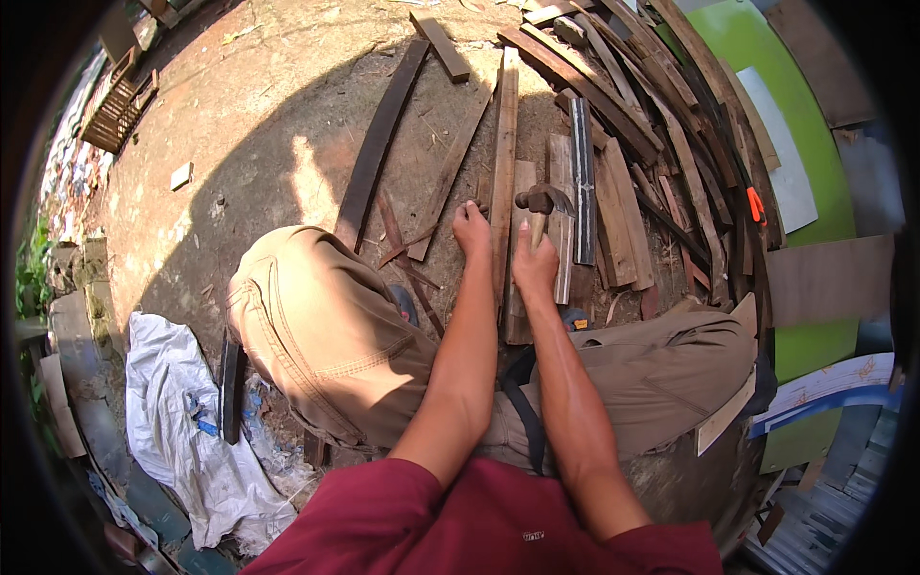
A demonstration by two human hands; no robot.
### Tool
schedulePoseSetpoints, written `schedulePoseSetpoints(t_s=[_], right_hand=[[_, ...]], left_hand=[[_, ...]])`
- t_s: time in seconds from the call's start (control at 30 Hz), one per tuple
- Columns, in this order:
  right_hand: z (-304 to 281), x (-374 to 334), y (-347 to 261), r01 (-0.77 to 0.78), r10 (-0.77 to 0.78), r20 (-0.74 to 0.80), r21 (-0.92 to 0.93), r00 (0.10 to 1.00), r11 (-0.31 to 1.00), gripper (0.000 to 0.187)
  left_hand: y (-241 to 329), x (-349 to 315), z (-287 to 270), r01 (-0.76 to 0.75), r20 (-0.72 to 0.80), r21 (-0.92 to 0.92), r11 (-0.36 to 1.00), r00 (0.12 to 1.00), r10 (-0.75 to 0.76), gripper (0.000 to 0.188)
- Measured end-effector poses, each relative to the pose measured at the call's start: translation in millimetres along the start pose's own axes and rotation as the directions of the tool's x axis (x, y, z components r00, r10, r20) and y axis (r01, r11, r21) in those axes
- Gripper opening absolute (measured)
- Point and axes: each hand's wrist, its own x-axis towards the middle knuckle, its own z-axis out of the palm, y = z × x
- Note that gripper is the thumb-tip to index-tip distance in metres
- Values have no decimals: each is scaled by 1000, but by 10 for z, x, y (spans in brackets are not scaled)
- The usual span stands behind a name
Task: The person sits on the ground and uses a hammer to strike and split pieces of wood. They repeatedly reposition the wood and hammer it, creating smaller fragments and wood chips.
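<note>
- A person squats on bare earth, seen from above, with both forearms reaching forward between khaki-clad knees.
- The right hand [535,264] is closed in a full fist around the wooden handle of a claw hammer [540,203]. The steel head sits just above the knuckles, over the wood.
- The left hand [471,228] rests with curled fingers against the left edge of a long narrow wooden strip [504,172]. It seems to pinch something small at the fingertips, but I cannot tell what.
- The strip runs straight away from the person, lying across shorter boards [561,220] just beside the hammer.
- To work well here, I judge the left fingers should stay low and to the side of the strike point. The hammer grip looks very close to the head, which suits short, controlled taps.
- A dark curved slat [377,139] lies on the ground to the left, well apart from the hands.
- A loose pile of weathered planks [652,115] crowds the right side and limits the swing room there.
- A bright green panel [757,57] stands behind that pile.
- A crumpled white sack [182,422] lies near the left knee.
- The person's own shadow darkens the work area.
</note>
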Motion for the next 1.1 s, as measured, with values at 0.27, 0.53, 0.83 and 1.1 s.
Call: schedulePoseSetpoints(t_s=[0.27, 0.53, 0.83, 1.1], right_hand=[[-180, 326, 69, -387, 389, 136, -43, 911, 921, 44], [-128, 481, 314, -139, 131, -70, -122, 989, 983, 48], [-105, 647, -665, 93, -95, -7, -145, 995, 985, 46], [112, 552, -706, -268, 200, 236, 306, 951, 913, 47]], left_hand=[[169, -256, 59, -76, -5, 422, 903, 996, 86, 38], [219, -352, 258, -59, -53, 426, 903, 995, 90, 35], [266, -314, 145, -18, -108, 418, 908, 992, 69, 35], [352, -353, 156, 23, -95, 475, 879, 995, 26, 34]])
